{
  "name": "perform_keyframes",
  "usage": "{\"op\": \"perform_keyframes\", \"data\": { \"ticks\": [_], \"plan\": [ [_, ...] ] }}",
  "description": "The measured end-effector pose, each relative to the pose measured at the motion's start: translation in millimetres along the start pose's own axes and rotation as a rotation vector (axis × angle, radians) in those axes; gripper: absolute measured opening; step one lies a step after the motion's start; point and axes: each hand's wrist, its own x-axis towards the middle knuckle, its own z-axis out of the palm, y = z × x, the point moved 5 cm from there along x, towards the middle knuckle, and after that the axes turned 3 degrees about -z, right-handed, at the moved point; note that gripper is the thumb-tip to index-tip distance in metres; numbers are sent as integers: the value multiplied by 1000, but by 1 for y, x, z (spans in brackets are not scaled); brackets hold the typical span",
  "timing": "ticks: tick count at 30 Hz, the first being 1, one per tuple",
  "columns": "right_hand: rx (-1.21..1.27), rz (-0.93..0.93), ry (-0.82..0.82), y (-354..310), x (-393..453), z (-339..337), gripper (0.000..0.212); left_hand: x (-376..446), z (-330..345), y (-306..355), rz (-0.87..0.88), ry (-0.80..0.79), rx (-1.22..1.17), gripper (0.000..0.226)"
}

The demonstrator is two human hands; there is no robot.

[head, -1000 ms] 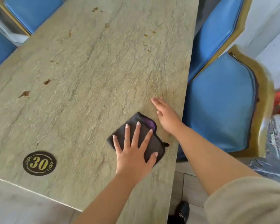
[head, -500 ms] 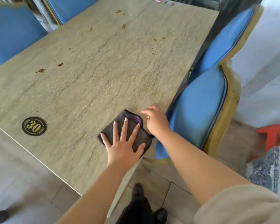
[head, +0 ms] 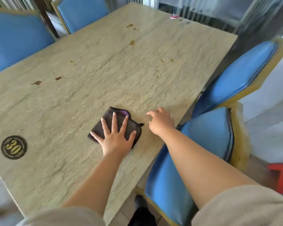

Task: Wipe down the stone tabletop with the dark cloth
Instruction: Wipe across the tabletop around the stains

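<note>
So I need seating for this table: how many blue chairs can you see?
4: two at the table's far left, blue chair and blue chair; two along its right, blue chair and blue chair. Others may sit out of frame.

1. The folded dark cloth [head: 116,123] lies on the beige stone bench [head: 104,70], near its right edge.
2. The left hand [head: 115,137] lies flat on the cloth.
3. The right hand [head: 161,121] is just right of the cloth.
4. The round dark number plaque [head: 14,147] sits on the bench, far left of the cloth.
5. Two blue padded chairs [head: 207,144] stand right of the bench.

A restaurant: table badge [head: 14,147] numbered 30, matching blue chairs [head: 206,144].
</note>
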Motion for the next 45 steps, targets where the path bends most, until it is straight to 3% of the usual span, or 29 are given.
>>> {"op": "perform_keyframes", "data": {
  "ticks": [4, 6, 8, 11, 15, 17, 21, 23, 25, 30, 32, 35, 40, 42, 45],
  "plan": [
    [2, 10, 61, 2, 27, -20, 49, -44, 17, 49, 310, -23, 55, 64],
    [-25, -16, 40, 4, 44, -27, 48, -38, 16, 41, 344, -5, 69, 65],
    [-63, -63, 15, 7, 68, -35, 44, -9, 7, 22, 265, 59, 58, 65],
    [-155, -181, -39, 13, 112, -50, 41, 57, -7, 2, -28, 72, 20, 67],
    [-248, -296, 16, 36, 159, -82, 43, 124, -23, 31, -368, 66, -93, 67],
    [-260, -352, 101, 52, 175, -93, 43, 128, -21, 72, -322, 85, -104, 68],
    [-243, -546, 207, 75, 191, -94, 40, 81, 1, 169, 63, 104, -22, 67],
    [-205, -561, 201, 83, 194, -88, 41, 72, 4, 179, 158, 102, 14, 66],
    [-175, -571, 205, 87, 196, -85, 41, 87, 0, 162, 100, 112, 19, 66],
    [-77, -637, 257, 93, 197, -87, 46, 178, -25, 124, -364, 109, -89, 68],
    [30, -627, 271, 94, 197, -89, 54, 217, -35, 135, -430, 76, -125, 69],
    [127, -624, 280, 94, 197, -90, 67, 236, -36, 175, -235, 81, -82, 66],
    [179, -617, 295, 97, 200, -91, 64, 142, -11, 190, 79, 110, 7, 63],
    [143, -623, 272, 96, 199, -90, 60, 112, -6, 168, 79, 103, 35, 64],
    [62, -625, 251, 95, 198, -90, 54, 123, -10, 135, -127, 94, -11, 65]
  ]
}}
